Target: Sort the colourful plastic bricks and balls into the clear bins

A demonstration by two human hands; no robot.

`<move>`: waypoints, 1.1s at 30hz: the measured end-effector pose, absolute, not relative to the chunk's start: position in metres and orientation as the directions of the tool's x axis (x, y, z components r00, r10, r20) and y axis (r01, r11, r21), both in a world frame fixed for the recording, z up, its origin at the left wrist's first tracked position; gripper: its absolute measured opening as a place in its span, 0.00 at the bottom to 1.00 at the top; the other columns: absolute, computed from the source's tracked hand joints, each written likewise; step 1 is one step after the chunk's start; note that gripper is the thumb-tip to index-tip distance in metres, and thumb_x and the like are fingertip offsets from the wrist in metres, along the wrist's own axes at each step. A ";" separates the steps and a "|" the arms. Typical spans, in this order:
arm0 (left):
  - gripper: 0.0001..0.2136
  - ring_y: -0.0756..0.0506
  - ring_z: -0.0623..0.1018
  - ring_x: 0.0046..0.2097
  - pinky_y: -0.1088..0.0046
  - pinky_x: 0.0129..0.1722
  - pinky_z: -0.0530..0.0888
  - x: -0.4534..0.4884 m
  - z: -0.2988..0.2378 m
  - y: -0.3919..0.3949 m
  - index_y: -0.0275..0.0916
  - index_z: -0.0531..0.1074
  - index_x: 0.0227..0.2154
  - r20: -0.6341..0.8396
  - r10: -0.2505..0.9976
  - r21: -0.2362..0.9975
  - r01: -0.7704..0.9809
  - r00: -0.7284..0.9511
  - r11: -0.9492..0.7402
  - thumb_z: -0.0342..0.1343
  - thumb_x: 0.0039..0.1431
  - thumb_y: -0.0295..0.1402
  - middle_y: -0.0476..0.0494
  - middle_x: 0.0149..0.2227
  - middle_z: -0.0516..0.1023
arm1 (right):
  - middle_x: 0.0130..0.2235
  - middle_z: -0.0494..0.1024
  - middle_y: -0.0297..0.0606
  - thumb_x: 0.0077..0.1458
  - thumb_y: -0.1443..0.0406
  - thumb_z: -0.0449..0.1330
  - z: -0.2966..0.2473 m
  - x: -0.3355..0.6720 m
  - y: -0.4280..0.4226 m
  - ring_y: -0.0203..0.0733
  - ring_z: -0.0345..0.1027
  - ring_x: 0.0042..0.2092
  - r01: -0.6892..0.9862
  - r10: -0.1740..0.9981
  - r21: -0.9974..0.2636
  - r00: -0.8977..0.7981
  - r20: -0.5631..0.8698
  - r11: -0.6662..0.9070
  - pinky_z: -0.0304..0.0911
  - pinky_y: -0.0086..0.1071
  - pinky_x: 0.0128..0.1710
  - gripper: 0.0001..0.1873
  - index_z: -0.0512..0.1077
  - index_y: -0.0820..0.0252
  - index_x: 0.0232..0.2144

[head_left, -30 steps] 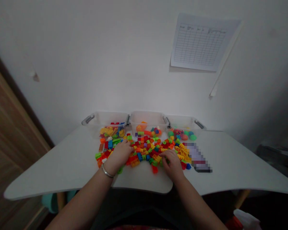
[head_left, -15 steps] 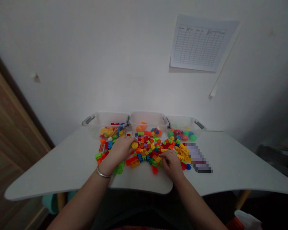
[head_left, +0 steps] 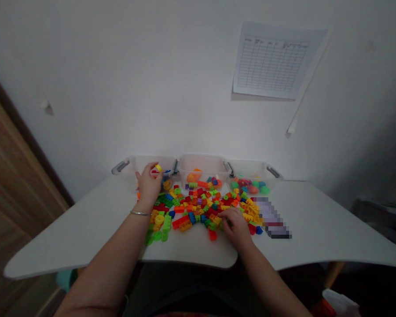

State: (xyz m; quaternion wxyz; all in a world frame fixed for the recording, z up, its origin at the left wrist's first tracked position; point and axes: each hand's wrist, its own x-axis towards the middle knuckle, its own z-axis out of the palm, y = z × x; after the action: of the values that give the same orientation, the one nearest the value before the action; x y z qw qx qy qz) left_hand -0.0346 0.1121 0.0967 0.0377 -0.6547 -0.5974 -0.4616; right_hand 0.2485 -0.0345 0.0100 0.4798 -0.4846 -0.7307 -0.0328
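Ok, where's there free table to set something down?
Free white tabletop lies right of the blurred item and left of the left forearm. A narrow strip runs along the front edge below the bricks. Crowded: the middle, where toy bricks spread from the clear bins around the right hand.

The camera rides on my head, facing forward and down across the white table (head_left: 69,246) toward the wall (head_left: 119,88). It's near enough that my left hand (head_left: 148,187) and right hand (head_left: 237,229) sit in the lower middle of the view.
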 end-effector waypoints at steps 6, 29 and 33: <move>0.18 0.39 0.71 0.58 0.46 0.65 0.44 -0.037 0.091 0.119 0.42 0.69 0.52 0.606 0.772 0.571 0.781 -0.194 -0.253 0.49 0.59 0.36 0.40 0.54 0.75 | 0.32 0.77 0.39 0.56 0.71 0.52 0.011 0.249 -0.036 0.45 0.69 0.39 0.737 0.689 -0.434 -0.059 0.723 0.518 0.65 0.40 0.40 0.10 0.73 0.56 0.32; 0.23 0.34 0.58 0.65 0.46 0.62 0.56 -0.043 0.102 0.110 0.41 0.67 0.57 0.497 0.863 0.252 0.938 0.088 -0.240 0.48 0.59 0.39 0.39 0.63 0.64 | 0.32 0.77 0.38 0.54 0.72 0.52 0.008 0.248 -0.033 0.44 0.69 0.38 0.728 0.678 -0.420 -0.082 0.731 0.541 0.66 0.40 0.40 0.11 0.73 0.57 0.32; 0.20 0.36 0.61 0.63 0.54 0.62 0.58 -0.037 0.113 0.095 0.44 0.71 0.54 0.556 0.799 0.186 0.903 0.229 -0.388 0.51 0.59 0.39 0.41 0.61 0.66 | 0.32 0.77 0.38 0.55 0.72 0.52 0.008 0.247 -0.034 0.44 0.69 0.38 0.725 0.688 -0.430 -0.082 0.721 0.538 0.65 0.40 0.41 0.11 0.73 0.56 0.32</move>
State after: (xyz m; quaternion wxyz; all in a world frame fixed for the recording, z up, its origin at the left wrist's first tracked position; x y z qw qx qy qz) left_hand -0.0368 0.0945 0.1134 0.0877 -0.7789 -0.5463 -0.2953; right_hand 0.2475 -0.0344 0.0085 0.4777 -0.4803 -0.7353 -0.0197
